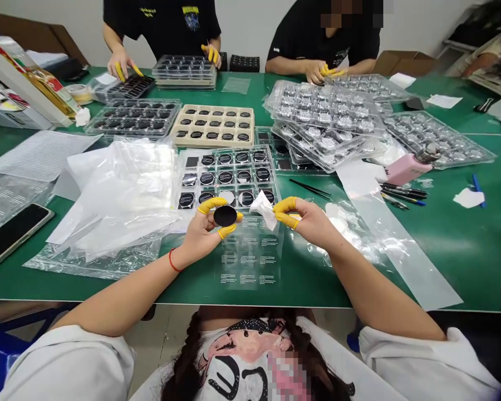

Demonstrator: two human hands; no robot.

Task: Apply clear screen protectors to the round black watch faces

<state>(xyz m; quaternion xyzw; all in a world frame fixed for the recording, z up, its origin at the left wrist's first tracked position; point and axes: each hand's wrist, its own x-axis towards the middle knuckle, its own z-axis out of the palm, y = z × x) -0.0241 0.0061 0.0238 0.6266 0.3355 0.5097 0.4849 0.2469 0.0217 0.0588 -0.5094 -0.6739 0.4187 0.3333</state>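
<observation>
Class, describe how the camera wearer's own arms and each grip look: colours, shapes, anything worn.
Loose, white short sleeves cover the upper arms. Left grip and right grip wear snug yellow finger covers. A thin red cord circles the left wrist; the right wrist shows none.

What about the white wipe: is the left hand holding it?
No: the fingers of the right hand pinch the wipe, while the left hand holds a black disc.
</observation>
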